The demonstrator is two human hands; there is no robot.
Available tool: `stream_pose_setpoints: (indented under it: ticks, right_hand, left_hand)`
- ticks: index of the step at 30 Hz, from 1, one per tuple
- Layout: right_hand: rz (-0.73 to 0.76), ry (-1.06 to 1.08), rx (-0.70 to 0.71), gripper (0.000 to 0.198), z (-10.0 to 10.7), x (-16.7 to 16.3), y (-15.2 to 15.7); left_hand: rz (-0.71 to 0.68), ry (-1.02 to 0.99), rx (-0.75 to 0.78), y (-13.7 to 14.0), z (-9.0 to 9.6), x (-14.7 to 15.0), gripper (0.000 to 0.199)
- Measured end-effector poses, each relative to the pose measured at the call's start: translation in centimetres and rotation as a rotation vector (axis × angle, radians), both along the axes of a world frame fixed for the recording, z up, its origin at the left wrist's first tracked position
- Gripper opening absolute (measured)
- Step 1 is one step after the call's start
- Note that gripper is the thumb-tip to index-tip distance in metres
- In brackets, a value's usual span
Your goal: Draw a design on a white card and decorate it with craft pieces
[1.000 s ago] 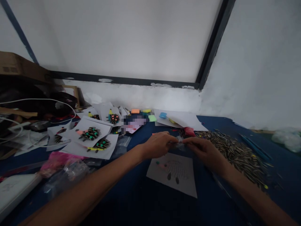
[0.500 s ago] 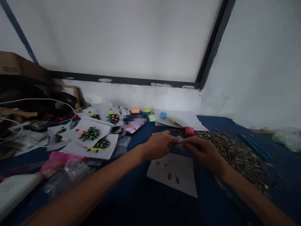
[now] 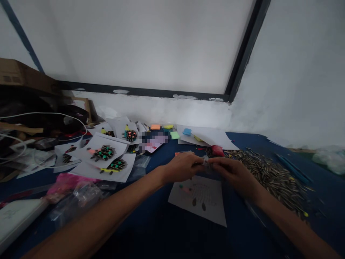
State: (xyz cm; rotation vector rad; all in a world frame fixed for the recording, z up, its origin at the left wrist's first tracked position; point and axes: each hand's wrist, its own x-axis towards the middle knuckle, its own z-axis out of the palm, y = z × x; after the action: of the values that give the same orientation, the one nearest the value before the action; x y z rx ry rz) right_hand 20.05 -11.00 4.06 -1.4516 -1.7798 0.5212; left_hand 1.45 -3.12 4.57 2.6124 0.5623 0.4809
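Note:
A small clear plastic wrapper (image 3: pixel 206 162) is pinched between my two hands, above the far edge of a paper sheet. My left hand (image 3: pixel 183 166) closes on its left side, and my right hand (image 3: pixel 233 173) grips its right side. What the wrapper contains is too blurred to make out. Below them lies the white paper (image 3: pixel 212 212), bearing a faint dotted outline, a pinkish pointed shape with a green dab, and two dark seed-like pieces. Right of my right hand spreads a heap of striped seeds (image 3: pixel 269 176).
At left are paper sheets (image 3: pixel 126 174) with seed-covered hedgehog figures, beside a pink plastic bag (image 3: pixel 64 185) and a white box (image 3: pixel 21 219). Toward the wall sit a phone (image 3: pixel 153 144), coloured clay packs (image 3: pixel 174 135) and a red packet (image 3: pixel 217 150). A blue tool (image 3: pixel 293 169) lies far right.
Both hands stay nearly in place around the wrapper, with only slight finger movement. The paper and surrounding things have not moved.

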Motion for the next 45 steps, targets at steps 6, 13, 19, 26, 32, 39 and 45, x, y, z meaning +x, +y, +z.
stream_pose_setpoints:
  ticks: [6, 13, 19, 26, 32, 39, 45]
  right_hand:
    - [-0.105, 0.060, 0.032, 0.019, 0.0, -0.5, -0.3]
    - [-0.044, 0.181, -0.100, 0.025, 0.3, -0.8, -0.5]
    - [0.003, 0.140, -0.184, 0.027, 0.7, -0.6, -0.4]
    - [-0.052, 0.121, -0.138, 0.019, 0.2, -1.1, -0.6]
    - [-0.058, 0.116, -0.110, 0.019, 0.1, -0.9, -0.6]
    - [0.069, 0.118, -0.089, 0.028, 0.3, -1.0, -0.4]
    - [-0.041, 0.184, -0.003, 0.029, 0.7, -0.6, -0.3]
  left_hand:
    - [-0.031, -0.041, -0.083, -0.4, 0.3, 0.0, 0.021]
    - [-0.010, -0.057, -0.296, -0.3, -0.3, -0.1, 0.027]
    - [-0.023, -0.061, -0.264, -0.4, -0.3, 0.2, 0.022]
    - [-0.064, -0.099, -0.394, -0.6, -0.1, -0.1, 0.023]
    - [-0.034, -0.131, -0.401, -0.5, 0.0, -0.1, 0.024]
    - [0.031, -0.152, -0.440, -0.6, 0.1, -0.1, 0.025]
    - [-0.001, -0.153, -0.510, -0.4, 0.4, -0.2, 0.030]
